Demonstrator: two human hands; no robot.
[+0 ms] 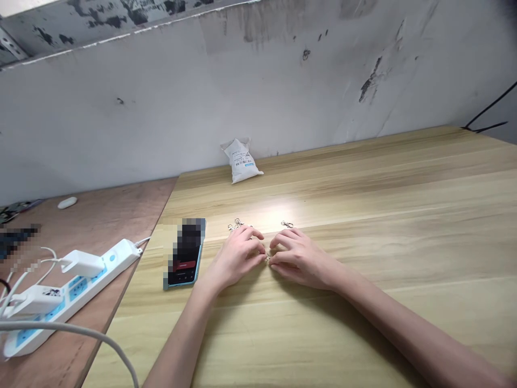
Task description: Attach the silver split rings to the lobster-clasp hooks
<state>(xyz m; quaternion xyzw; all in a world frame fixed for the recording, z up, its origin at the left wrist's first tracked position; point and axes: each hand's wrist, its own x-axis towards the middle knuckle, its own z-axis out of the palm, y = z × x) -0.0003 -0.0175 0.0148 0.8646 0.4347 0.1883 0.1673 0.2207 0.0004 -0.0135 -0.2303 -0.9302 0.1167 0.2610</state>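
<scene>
My left hand point(238, 257) and my right hand point(301, 258) rest low over a light wooden table point(343, 215), their fingertips meeting around a small metal ring point(267, 257). Just past my left fingers lies a small tangle of metal keychain clasps point(236, 224). Another metal swivel clasp point(287, 224) lies beyond my right fingers. Part of the ring is hidden by my fingers. To the left of my left hand lies a smartphone in a blue case point(186, 253), its screen partly blurred out.
A white sealed sachet point(241, 160) leans against the wall at the table's far edge. On a lower brown wooden surface point(100, 215) at left sits a white power strip point(72, 296) with plugged-in chargers and cables. Black cables enter at the far right.
</scene>
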